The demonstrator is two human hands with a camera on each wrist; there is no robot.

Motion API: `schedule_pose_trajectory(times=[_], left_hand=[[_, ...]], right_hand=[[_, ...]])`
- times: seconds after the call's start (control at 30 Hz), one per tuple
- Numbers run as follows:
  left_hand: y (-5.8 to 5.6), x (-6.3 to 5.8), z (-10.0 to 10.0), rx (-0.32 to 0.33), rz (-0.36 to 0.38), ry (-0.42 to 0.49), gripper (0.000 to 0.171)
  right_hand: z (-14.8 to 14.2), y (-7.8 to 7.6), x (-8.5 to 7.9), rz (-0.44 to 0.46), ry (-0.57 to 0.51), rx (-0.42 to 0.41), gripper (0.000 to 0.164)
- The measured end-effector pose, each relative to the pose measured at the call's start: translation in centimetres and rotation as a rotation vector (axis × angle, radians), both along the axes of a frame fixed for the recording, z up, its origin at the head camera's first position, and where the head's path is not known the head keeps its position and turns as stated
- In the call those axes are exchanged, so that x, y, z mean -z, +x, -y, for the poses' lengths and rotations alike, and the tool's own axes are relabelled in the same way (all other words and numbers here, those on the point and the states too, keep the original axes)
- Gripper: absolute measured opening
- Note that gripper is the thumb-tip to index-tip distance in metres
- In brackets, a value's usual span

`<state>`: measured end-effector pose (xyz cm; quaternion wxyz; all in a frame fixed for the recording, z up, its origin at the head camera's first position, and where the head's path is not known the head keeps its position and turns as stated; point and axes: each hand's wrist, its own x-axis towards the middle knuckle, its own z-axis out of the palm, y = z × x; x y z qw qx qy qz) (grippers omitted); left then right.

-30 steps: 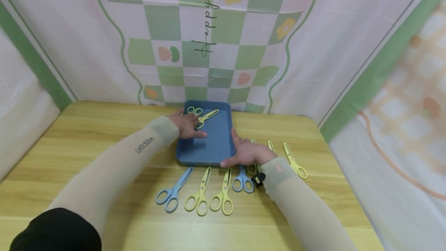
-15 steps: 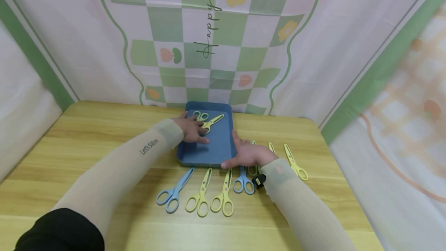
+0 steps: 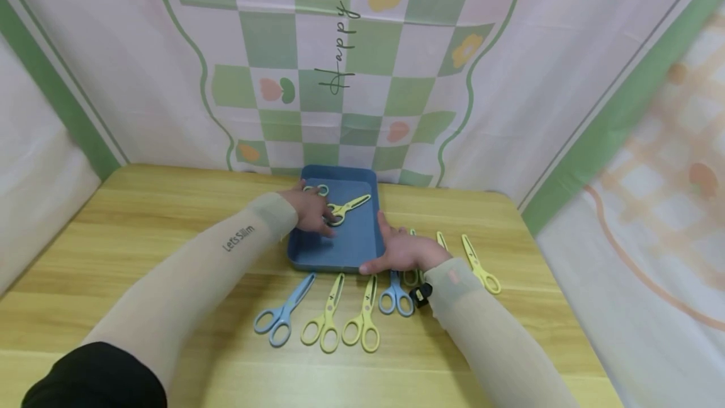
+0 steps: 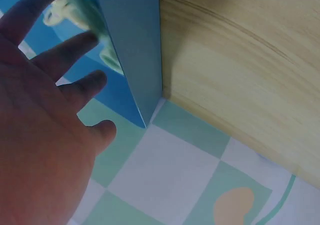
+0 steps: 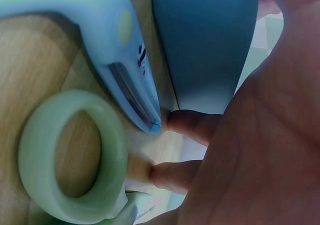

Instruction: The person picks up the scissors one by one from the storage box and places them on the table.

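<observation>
A blue tray (image 3: pixel 355 247) stands at the back of the table. My left hand (image 3: pixel 308 209) reaches over its left wall, fingers spread, with fingertips at yellow scissors (image 3: pixel 347 207) lying inside. Pale green scissors (image 4: pixel 111 60) lie farther back in the tray, partly hidden under that hand. At the tray's near right corner, my right hand (image 3: pixel 404 252) rests against the wall, its thumb on the front rim and its other fingers extended along the right side. Blue scissors (image 5: pixel 120 45) and a green scissors handle (image 5: pixel 35 145) lie just beneath the right palm.
In front of the tray lie blue scissors (image 3: pixel 285 310) and two yellow pairs, the left one (image 3: pixel 327 317) and the right one (image 3: pixel 365 317). More yellow scissors (image 3: pixel 477 266) lie on the right. A patterned curtain (image 3: pixel 368 93) hangs right behind the table (image 3: pixel 226 357).
Inside the tray, the yellow scissors have slid right and nearer, while the green pair has shifted left, my left hand moving with them. The right hand keeps its place at the corner.
</observation>
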<state>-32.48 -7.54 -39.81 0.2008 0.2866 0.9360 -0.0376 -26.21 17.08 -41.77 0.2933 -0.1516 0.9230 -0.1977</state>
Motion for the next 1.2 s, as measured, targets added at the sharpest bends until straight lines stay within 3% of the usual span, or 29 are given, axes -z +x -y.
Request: schedule_pose_trajectory(times=[0.27,0.53,0.67,0.8,0.97,1.1,1.2], left_hand=[[-0.3,0.1,0.5,-0.066,-0.023,-0.001,0.061],[-0.6,0.7,-0.4,-0.007,-0.168,-0.005,0.04],[-0.4,0.5,-0.9,0.001,-0.16,0.021,0.028],[-0.3,0.4,-1.4,0.004,-0.155,0.034,0.029],[-1.0,0.0,-1.8,-0.113,-0.216,0.044,0.023],[-1.7,-0.6,-2.1,-0.233,-0.174,0.08,0.023],[-2.5,-0.2,-2.2,-0.306,-0.146,0.091,0.028]], right_hand=[[0.1,0.1,0.0,-0.006,-0.006,-0.002,0.141],[0.0,0.1,0.1,-0.011,-0.007,-0.013,0.138],[-0.1,0.0,0.1,-0.009,-0.008,-0.013,0.138],[-0.1,0.0,0.1,-0.005,0.004,-0.011,0.138],[0.0,-0.1,0.0,-0.005,0.007,-0.01,0.137],[0.1,0.0,0.0,-0.003,-0.001,-0.011,0.137],[0.1,0.0,0.0,-0.003,-0.01,-0.008,0.137]])
